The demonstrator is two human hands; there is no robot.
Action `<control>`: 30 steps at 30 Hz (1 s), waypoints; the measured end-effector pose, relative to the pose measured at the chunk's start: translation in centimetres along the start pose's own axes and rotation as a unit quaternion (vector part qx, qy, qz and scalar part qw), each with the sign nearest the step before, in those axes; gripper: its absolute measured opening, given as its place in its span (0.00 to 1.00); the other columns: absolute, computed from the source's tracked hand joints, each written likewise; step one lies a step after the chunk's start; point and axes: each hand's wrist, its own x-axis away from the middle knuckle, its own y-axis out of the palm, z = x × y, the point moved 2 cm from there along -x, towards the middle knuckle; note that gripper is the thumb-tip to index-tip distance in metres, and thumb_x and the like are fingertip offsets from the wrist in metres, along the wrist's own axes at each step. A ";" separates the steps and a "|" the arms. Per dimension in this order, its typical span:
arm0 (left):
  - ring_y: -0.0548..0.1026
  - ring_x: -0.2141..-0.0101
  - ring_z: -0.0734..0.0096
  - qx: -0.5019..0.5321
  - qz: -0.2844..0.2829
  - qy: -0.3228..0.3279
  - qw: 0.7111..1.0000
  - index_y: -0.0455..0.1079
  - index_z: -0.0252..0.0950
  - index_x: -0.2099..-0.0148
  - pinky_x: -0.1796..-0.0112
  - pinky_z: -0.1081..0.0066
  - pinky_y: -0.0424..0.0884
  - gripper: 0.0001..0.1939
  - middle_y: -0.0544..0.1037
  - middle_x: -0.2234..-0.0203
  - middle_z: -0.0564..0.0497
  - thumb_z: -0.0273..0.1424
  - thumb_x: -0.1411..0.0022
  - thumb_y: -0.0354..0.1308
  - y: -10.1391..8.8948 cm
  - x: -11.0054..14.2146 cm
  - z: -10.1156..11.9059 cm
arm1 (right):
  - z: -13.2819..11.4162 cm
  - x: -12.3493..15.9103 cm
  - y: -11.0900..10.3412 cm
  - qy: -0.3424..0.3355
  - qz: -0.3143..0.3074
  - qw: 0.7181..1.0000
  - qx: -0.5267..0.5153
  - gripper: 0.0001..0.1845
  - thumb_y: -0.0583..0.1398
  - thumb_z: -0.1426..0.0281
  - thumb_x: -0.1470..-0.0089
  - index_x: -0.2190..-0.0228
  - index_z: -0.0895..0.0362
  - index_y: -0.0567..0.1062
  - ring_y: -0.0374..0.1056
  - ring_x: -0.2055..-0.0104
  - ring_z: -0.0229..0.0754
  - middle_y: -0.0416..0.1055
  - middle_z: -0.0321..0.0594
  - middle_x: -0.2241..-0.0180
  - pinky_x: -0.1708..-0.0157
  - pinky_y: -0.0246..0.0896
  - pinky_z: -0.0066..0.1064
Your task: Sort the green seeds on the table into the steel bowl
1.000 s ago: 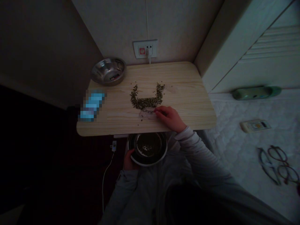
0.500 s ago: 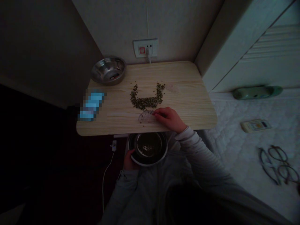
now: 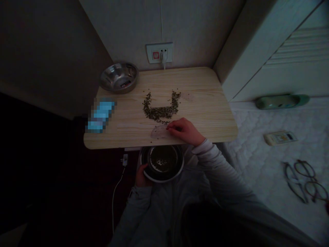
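A U-shaped heap of small dark beans [image 3: 160,106] lies in the middle of a light wooden table [image 3: 205,113]. My right hand [image 3: 186,130] rests on the table just in front of the heap, fingers pinched on a thin clear piece [image 3: 158,131] that lies flat on the wood. Below the table's front edge my left hand [image 3: 141,176] grips the rim of a steel bowl [image 3: 161,163] with some beans in it, held over my lap.
A second steel bowl [image 3: 118,77] stands at the table's back left, a blurred blue object [image 3: 100,115] near its left edge. A wall socket [image 3: 159,52] with a plug is behind. On the bed to the right lie a remote [image 3: 280,138], glasses [image 3: 305,180] and a green case [image 3: 281,101].
My right hand has drawn the clear piece a little toward the table's front edge, away from the bean heap. The left hand and its bowl have stayed put.
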 end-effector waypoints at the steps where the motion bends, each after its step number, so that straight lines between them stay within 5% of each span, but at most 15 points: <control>1: 0.75 0.64 0.60 0.002 -0.004 0.003 1.000 0.68 0.37 0.84 0.61 0.65 0.70 0.12 0.75 0.84 0.49 0.25 0.52 0.51 -0.1 -0.1 0.0 | 0.0 0.0 0.0 0.000 0.000 1.000 -0.001 0.10 0.55 0.68 0.52 0.70 0.59 0.75 0.58 0.80 0.31 0.67 0.33 0.83 0.71 0.53 0.26; 14: 0.74 0.62 0.57 0.015 -0.052 -0.024 0.998 0.71 0.36 0.80 0.59 0.63 0.69 0.09 0.76 0.82 0.47 0.26 0.52 0.52 -0.5 -0.8 -0.2 | 0.1 -0.1 0.1 -0.023 -0.016 1.000 -0.008 0.09 0.56 0.70 0.54 0.70 0.59 0.74 0.60 0.80 0.31 0.68 0.32 0.82 0.72 0.53 0.25; 21: 0.75 0.62 0.59 0.009 -0.003 -0.010 1.000 0.70 0.36 0.81 0.59 0.63 0.69 0.10 0.75 0.84 0.48 0.25 0.51 0.51 -0.2 -0.3 -0.1 | 0.2 0.0 -0.1 -0.018 -0.045 0.998 -0.044 0.09 0.56 0.68 0.54 0.74 0.59 0.74 0.61 0.78 0.33 0.68 0.34 0.81 0.71 0.54 0.26; 30: 0.74 0.62 0.58 0.014 -0.021 0.005 1.000 0.70 0.36 0.81 0.59 0.64 0.69 0.09 0.76 0.83 0.47 0.25 0.53 0.52 0.0 0.0 -0.1 | 0.8 0.2 0.0 0.084 0.110 0.986 -0.090 0.10 0.53 0.67 0.51 0.69 0.59 0.71 0.62 0.73 0.36 0.69 0.37 0.76 0.70 0.56 0.28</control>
